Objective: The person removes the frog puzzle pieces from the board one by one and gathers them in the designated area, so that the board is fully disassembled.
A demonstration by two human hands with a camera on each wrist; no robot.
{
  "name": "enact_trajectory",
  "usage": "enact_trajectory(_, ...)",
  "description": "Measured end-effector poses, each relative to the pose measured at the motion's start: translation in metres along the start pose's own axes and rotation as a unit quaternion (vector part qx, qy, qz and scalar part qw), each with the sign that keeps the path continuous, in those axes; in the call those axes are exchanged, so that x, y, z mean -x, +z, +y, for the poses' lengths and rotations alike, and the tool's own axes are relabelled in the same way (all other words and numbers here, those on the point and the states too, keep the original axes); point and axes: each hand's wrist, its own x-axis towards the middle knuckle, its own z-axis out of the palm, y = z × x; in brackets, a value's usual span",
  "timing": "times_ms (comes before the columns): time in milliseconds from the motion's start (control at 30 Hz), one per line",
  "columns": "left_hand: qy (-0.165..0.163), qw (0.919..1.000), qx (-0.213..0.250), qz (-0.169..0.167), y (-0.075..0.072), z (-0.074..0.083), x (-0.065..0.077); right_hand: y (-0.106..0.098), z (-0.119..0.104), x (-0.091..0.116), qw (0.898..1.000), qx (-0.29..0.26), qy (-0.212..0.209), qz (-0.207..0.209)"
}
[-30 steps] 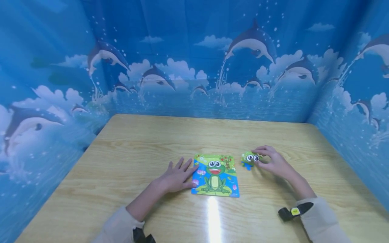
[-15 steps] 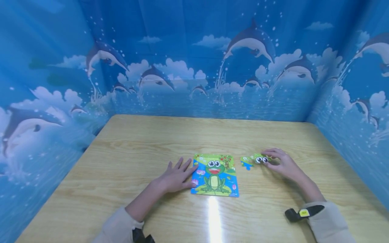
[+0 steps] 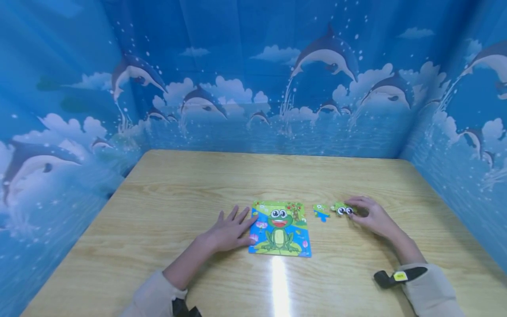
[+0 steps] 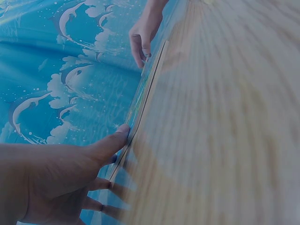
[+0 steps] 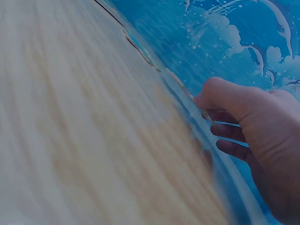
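Observation:
A square frog puzzle (image 3: pixel 280 240) lies flat mid-table in the head view. My left hand (image 3: pixel 229 231) rests along its left side, fingers spread, with fingertips on the edge; the left wrist view shows the thumb (image 4: pixel 115 140) against the board's edge. To the right of the board, my right hand (image 3: pixel 372 215) pinches a green puzzle piece (image 3: pixel 341 208) printed with two cartoon eyes, at its right end. That piece stays low, at or near the tabletop; its right end is hidden by the fingers. Between board and hand lies a loose green-and-blue puzzle piece (image 3: pixel 321 212).
The wood-grain table (image 3: pixel 190 185) reaches back to a blue dolphin-print curtain (image 3: pixel 237 110), which also hangs at both sides. A bright strip of reflected light falls on the table in front of the board. Black straps sit on both wrists.
My right hand has slid rightward with the eye-printed piece, uncovering the green-and-blue piece, which now lies apart from it. The left hand and the board stay as they were.

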Motion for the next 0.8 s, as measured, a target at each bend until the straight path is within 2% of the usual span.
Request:
enact_trajectory(267,0.0,1.0,0.001,0.003,0.0011,-0.001,-0.0005,0.0027,0.0015,0.0025,0.999,-0.02,0.047,-0.019)
enact_trajectory(800,-0.005,1.0,-0.005,0.002,0.0022,-0.0024,-0.0026,0.0048,0.0049,0.0047,0.998,-0.033,0.052,-0.017)
